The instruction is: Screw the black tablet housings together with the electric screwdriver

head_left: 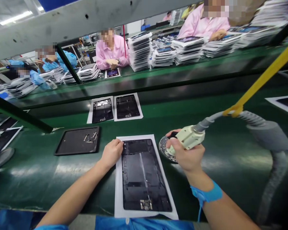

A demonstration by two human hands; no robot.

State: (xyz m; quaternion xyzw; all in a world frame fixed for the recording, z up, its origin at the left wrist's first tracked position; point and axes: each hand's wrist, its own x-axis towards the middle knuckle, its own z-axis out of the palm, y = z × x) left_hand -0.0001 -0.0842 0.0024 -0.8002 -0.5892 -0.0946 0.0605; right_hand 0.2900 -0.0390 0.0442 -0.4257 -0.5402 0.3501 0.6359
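Observation:
A black tablet housing [144, 172] with a thin strip down its middle and a small board at its near end lies on a white sheet [119, 191] in front of me. My left hand [113, 152] is at its far left corner, fingers curled together and gripping the edge. To the right of the housing, my right hand [188, 156] is wrapped round a cream handheld tool [190, 136] with a round perforated metal head [163, 147]. The head is beside the far right edge of the sheet. A blue wrist strap [207, 192] circles my right wrist.
A black tray [74, 142] with small metal parts stands at left. Two more tablet housings [127, 106] on sheets lie beyond. A grey hose [268, 134] hangs from a yellow strap [266, 78] at right. Co-workers [112, 48] sit across the green bench [182, 111] behind stacks.

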